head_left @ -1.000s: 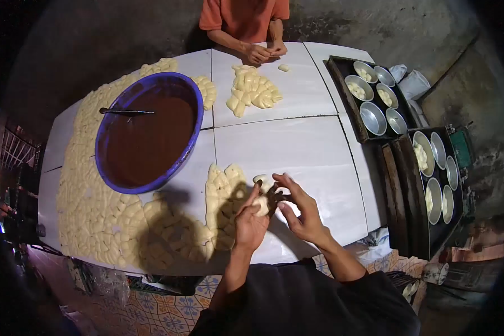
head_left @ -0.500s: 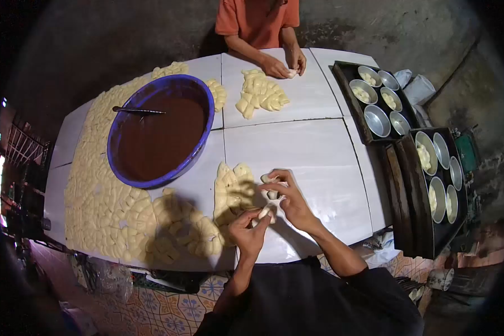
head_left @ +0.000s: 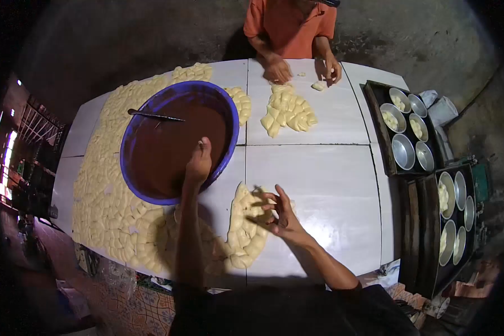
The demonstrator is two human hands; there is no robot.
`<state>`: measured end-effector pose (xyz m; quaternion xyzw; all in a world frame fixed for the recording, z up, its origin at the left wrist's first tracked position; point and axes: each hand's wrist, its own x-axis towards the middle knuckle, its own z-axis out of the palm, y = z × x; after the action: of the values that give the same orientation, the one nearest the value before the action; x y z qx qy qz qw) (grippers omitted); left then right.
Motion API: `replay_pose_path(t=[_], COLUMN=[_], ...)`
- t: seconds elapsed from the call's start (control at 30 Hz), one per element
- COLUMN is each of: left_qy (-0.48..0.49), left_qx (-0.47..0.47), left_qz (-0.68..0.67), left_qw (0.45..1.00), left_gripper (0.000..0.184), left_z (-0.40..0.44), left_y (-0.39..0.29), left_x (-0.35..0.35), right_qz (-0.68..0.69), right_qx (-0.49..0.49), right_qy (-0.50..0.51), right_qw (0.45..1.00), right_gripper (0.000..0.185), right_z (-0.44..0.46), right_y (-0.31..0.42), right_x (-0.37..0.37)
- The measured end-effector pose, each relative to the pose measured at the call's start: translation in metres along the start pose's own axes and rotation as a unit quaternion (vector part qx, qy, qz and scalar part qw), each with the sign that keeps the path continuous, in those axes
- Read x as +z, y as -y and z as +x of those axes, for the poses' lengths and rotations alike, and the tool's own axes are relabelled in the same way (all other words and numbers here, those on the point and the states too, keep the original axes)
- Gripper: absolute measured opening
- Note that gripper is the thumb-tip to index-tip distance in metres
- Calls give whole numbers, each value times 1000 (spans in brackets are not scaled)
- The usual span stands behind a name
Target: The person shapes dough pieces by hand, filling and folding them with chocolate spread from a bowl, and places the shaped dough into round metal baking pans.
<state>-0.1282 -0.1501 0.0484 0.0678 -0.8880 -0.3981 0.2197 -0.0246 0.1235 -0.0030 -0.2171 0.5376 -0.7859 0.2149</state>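
Observation:
My left hand is raised over the right part of a blue basin of brown filling; its fingers look pressed together, and what they hold, if anything, is too small to name. My right hand hovers with spread fingers at the right edge of a cluster of pale dough pieces, holding nothing that I can see. A dark-handled utensil rests across the basin's upper left. Many joined dough pieces cover the table's left side.
Across the white table, a person in an orange shirt handles dough beside another dough cluster. Round metal tins, some with dough, stand in dark trays at the right. Tiled floor shows below.
My left hand has left the right hand and moved up and left over the basin. The dough between my hands is gone from view. The view has shifted, and the other person's hands are apart.

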Motion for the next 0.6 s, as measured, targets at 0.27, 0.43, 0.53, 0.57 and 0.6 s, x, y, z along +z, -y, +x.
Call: replay_pose_path(t=[0.27, 0.43, 0.53, 0.57, 0.6], left_qy=[-61, 215, 59, 69, 78], left_qx=[142, -290, -354, -365, -377], left_qz=[164, -608, -504, -482, -460], left_qw=[974, 707, 786, 794, 800], left_gripper=[65, 80, 83, 83, 83], left_z=[-65, -155, -189, -194, -199], left_y=[-38, -93, -127, -138, -144], left_x=[-5, 2, 7, 5, 3], right_qz=[15, 254, 173, 13, -149], right_qx=[-10, 217, 283, 114, -60], right_qy=[-68, -143, -231, -212, -182], right_qw=[998, 932, 915, 970, 970], right_gripper=[78, 45, 32, 33, 34], right_z=[-4, -5, -23, -31, -35], right_y=[-12, 13, 7, 5, 9], right_x=[0, 25, 33, 39, 43])
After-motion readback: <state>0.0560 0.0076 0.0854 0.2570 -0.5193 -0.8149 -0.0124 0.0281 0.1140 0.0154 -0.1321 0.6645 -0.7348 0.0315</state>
